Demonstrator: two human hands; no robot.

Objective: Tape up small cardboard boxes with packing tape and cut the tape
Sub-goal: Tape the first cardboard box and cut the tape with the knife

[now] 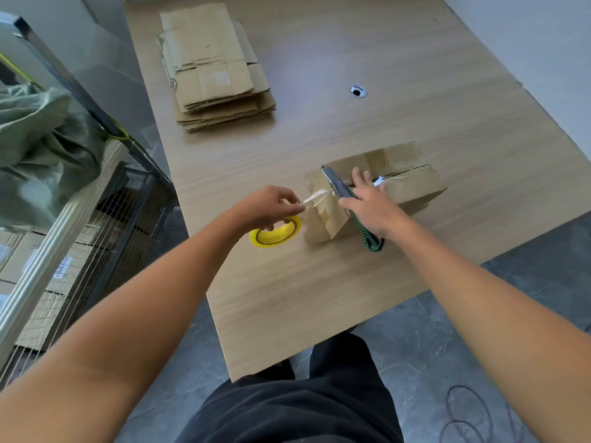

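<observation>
**Knife Meets Tape at the Packing Table**

Head view: a small cardboard box (pixel 412 187) sits right of centre on the table (pixel 319 298). The left hand (pixel 271 203) pinches a tape strand (pixel 316 196) over the yellow tape roll (pixel 276 233). The right hand (pixel 374 206) grips a utility knife (pixel 339 187) against the box's left end.

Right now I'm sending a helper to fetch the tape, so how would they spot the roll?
On the wooden table, look left of the taped cardboard box, just under the left hand, which pinches a tape strand. The tape roll sits there, the only bright yellow ring among brown cardboard.
</observation>
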